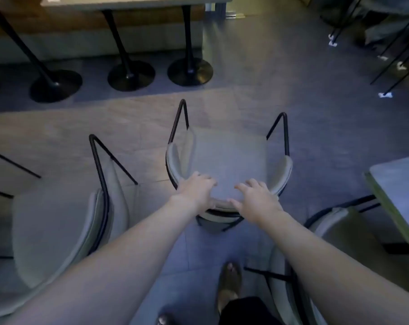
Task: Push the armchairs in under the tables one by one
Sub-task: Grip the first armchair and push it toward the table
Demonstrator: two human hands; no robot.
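A grey armchair with a black metal frame stands on the floor right in front of me, its seat facing away. My left hand and my right hand both rest on top of its curved backrest, fingers draped over the rim toward the seat. The chair is out in the open, well short of the light-topped table at the far wall, which stands on black pedestal legs. A second grey armchair is at my left and a third at my right.
Another table's corner juts in at the right edge. Thin black chair legs with white feet stand at the upper right. My sandalled foot is on the tiled floor behind the chair. Open floor lies between the chair and the pedestal bases.
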